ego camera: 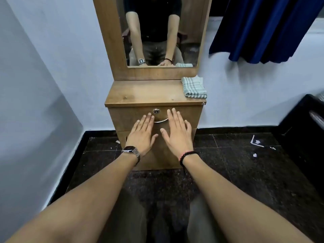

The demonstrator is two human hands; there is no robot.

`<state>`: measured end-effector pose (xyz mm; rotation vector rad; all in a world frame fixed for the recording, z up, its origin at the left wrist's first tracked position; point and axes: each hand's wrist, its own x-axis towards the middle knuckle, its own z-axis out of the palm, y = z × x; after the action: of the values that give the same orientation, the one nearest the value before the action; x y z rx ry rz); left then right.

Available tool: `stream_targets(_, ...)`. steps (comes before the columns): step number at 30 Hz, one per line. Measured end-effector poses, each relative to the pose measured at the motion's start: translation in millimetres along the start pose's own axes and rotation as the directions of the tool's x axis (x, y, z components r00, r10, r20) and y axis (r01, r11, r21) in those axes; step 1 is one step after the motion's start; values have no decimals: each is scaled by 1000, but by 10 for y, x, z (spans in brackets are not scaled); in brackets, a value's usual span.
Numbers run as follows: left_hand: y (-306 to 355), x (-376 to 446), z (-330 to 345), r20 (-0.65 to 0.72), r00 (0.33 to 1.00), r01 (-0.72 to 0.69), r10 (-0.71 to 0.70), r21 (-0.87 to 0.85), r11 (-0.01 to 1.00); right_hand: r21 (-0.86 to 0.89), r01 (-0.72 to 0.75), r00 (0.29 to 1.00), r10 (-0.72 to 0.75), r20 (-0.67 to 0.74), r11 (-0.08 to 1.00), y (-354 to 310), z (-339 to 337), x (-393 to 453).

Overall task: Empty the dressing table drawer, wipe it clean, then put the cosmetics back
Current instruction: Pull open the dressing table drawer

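A small wooden dressing table (149,92) with a tall mirror (161,32) stands against the white wall. Its top drawer (126,118) is closed, with a round lock (156,111) and a curved metal handle (160,121). My left hand (142,133), a watch on its wrist, and my right hand (177,130), with a bead bracelet, are held flat with straight fingers in front of the drawer, either side of the handle. Both hold nothing. A folded green-and-white striped cloth (193,87) lies on the back right corner of the tabletop. No cosmetics are visible.
A lower cabinet front (157,155) sits beneath the drawer. The floor (236,163) is dark tile with small white scraps at the right. A blue curtain (263,28) hangs at the upper right and a dark piece of furniture (305,128) stands at the right edge.
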<state>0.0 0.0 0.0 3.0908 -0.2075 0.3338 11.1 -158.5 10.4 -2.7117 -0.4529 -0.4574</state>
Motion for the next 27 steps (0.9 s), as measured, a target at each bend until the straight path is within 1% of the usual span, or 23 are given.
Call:
stream_targets(1,-6,24,69,23,1000,1,-2,17,1000,7,-5,1000,5,20,1000,-18,78,-11)
stream_targets(4,-22,62,277,28,1000,4,-4,8,1000,-2,3,999,-3,48,1000,-20,330,-88)
stream_targets(8,-1,74,410,-23,1000,11,-13,-66,998,50,-22,999,19,47,999,-37,470,-65)
stream_targets(13,25,126,381,-65,997,34,-45,-158,987,80,5,1000,-3,-27,997,-204,388,64)
stream_targets(19,56,132,281,-34,998,43,-47,-117,992,88,-22,997,28,-70,996,-186,224,70)
stream_targets(27,168,-280,163,-39,999,-25,24,-29,999,83,2,996,6,-90,997,-131,13,-107)
